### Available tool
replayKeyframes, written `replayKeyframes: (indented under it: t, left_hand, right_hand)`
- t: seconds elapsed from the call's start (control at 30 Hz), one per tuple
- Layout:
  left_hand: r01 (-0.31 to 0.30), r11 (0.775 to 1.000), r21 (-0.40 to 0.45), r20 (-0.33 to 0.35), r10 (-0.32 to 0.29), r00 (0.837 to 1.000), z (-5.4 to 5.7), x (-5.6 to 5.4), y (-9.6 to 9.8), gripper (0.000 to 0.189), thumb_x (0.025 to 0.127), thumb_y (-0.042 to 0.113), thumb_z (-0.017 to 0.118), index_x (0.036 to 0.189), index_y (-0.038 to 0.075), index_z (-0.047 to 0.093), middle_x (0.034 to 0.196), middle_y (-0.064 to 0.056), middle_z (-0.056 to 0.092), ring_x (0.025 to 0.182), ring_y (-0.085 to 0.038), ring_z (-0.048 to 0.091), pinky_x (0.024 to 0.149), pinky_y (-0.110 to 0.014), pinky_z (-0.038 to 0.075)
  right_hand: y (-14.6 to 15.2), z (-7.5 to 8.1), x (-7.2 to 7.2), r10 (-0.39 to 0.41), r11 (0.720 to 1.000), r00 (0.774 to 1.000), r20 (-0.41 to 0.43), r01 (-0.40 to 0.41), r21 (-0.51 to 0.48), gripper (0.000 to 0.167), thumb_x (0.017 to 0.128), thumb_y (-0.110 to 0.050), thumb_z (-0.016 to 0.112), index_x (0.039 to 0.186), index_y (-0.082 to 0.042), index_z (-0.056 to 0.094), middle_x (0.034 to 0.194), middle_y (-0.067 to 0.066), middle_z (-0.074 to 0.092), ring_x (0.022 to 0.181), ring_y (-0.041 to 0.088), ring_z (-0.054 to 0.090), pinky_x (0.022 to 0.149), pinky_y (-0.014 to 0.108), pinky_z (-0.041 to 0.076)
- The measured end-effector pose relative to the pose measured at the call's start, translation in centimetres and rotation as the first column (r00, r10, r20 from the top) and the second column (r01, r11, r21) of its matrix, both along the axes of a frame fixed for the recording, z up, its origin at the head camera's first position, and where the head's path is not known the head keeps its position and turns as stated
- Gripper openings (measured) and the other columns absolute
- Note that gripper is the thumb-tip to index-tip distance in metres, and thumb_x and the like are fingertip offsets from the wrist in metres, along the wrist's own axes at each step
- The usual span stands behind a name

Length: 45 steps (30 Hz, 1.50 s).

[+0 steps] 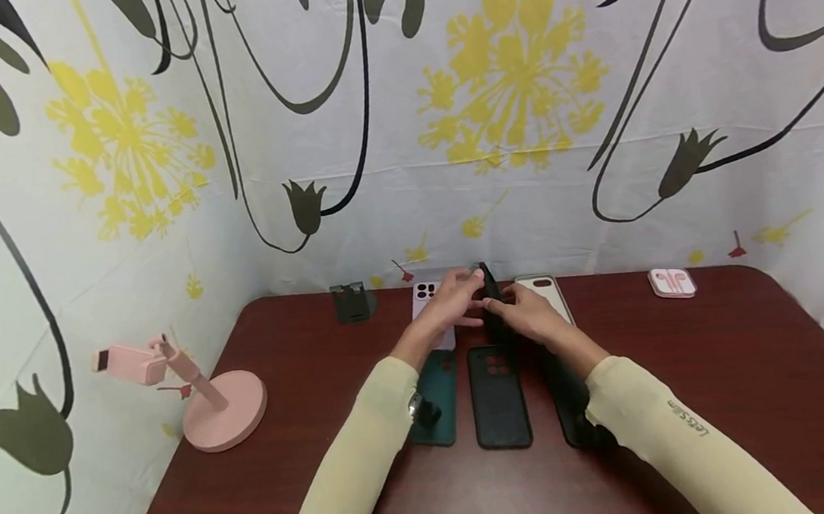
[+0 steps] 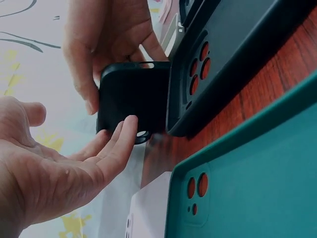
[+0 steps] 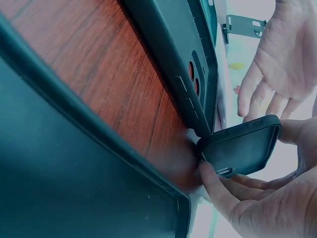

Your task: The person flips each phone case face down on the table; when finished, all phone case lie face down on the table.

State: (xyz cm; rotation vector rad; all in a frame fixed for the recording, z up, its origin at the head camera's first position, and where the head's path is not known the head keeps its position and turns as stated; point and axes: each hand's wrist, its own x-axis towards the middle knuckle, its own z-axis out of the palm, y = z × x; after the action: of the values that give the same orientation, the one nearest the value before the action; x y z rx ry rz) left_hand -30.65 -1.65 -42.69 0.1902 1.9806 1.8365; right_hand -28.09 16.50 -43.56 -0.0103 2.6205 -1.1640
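Observation:
My right hand grips a black phone case by its edges, holding it tilted up near the back of the table. Beside it, my left hand has its fingers extended, palm facing the case; whether the fingertips touch it I cannot tell. In front lies another black phone case, with a teal phone case to its left. A larger black case lies to the right, partly under my right forearm. Behind, a pale lilac case and a white case are partly hidden by my hands.
A pink phone stand with a round base stands at the left edge. Toward the back left is a small dark stand. Boxed earphones lie at the back right. Patterned cloth hangs behind the table.

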Motion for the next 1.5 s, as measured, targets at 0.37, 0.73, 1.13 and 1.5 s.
replayKeyframes:
  t: [0.37,0.73,1.13,1.5]
  left_hand:
    - [0.04,0.998,-0.04,-0.01,-0.04,0.999,-0.5,0.3,0.3,0.061,0.112,0.051,0.046,0.159,0.013,0.036,0.163,-0.013,0.044,0.14,-0.037,0.058,0.105,-0.053,0.058]
    - [0.056,0.989,-0.134,0.009,-0.055,0.998,-1.7,-0.4,-0.2,0.056,0.113,0.049,0.045,0.151,0.008,0.045,0.152,-0.021,0.055,0.141,-0.035,0.058,0.108,-0.049,0.056]
    - [0.056,0.984,-0.166,-0.014,-0.06,0.998,-1.8,-0.4,0.4,0.055,0.113,0.048,0.046,0.151,0.008,0.045,0.157,-0.017,0.048,0.143,-0.034,0.057,0.106,-0.046,0.058]
    - [0.057,0.984,-0.167,-0.015,-0.061,0.998,-2.4,0.0,0.4,0.057,0.114,0.035,0.048,0.161,0.003,0.035,0.162,-0.02,0.044,0.143,-0.033,0.056,0.108,-0.045,0.057]
  right_hand:
    - [0.3,-0.2,-0.1,-0.035,0.988,0.999,0.042,0.041,-0.147,0.074,0.109,-0.049,0.05,0.161,0.0,0.034,0.153,0.029,0.05,0.128,0.04,0.065,0.103,0.049,0.059]
    - [-0.1,-0.5,0.2,-0.127,0.966,0.992,-0.001,0.123,-0.228,0.061,0.11,-0.041,0.054,0.157,-0.003,0.043,0.156,0.024,0.049,0.127,0.037,0.062,0.096,0.043,0.063]
    - [-0.4,-0.5,0.3,-0.198,0.954,0.98,-0.032,0.185,-0.237,0.052,0.108,-0.04,0.057,0.148,-0.006,0.054,0.148,0.018,0.056,0.106,0.031,0.066,0.079,0.035,0.065]
    - [-0.9,-1.0,0.4,-0.277,0.911,0.958,-0.072,0.238,-0.338,0.04,0.108,-0.028,0.058,0.14,-0.003,0.059,0.129,0.019,0.065,0.107,0.039,0.07,0.07,0.039,0.066]
